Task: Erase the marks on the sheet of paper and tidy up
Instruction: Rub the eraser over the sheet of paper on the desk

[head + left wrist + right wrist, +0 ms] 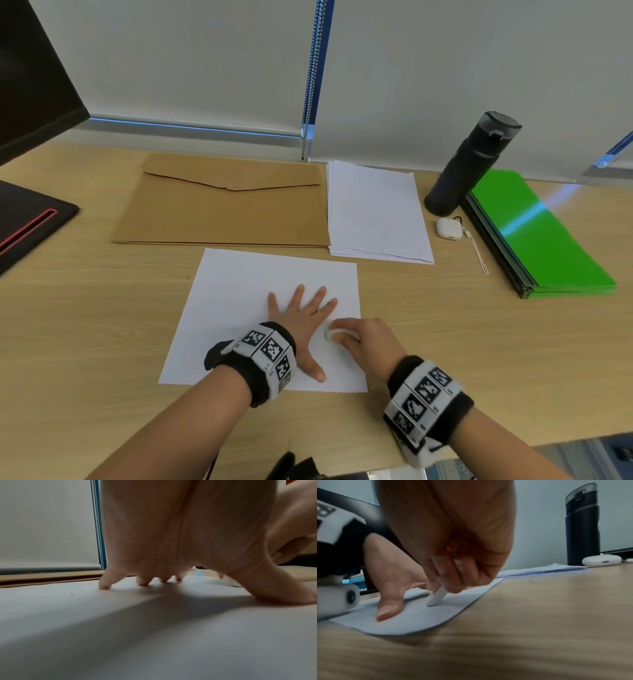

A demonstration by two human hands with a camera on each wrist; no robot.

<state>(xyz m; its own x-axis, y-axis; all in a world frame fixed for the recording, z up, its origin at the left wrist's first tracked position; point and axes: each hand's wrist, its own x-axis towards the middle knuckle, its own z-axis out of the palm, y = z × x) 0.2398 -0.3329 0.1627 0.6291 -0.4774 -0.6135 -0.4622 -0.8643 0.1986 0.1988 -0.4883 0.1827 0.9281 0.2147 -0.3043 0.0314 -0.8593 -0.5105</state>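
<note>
The sheet of paper (239, 291) lies flat on the counter (85, 308), close to the near edge. It is held down by the left hand (301, 318), whose fingers are spread straight and pressed on the sheet, so this grip is apart and nothing is enclosed by it. A white eraser (435, 597) is pinched by the right hand (363, 337); this grip is clamped on the eraser, and the tip of the eraser touches the sheet just at 3 o'clock of the left hand, near the right edge of the paper.

The step in hand is judged to be the rubbing. It is done well when short strokes are made away from the holding hand, so that the sheet is pulled tight and not wrinkled. Light pressure is advised near the edge, where the paper could fold. A faint mark seems to be there under the eraser, but it cannot be read clearly.

Counted: one loose sheet, one eraser, one brown envelope (222, 212) at 12 o'clock, one pile of white paper (376, 212) at 1 o'clock, one dark bottle (469, 161), one small white case (448, 229), and one stack of green sheets (541, 236) at 2 o'clock.
</note>
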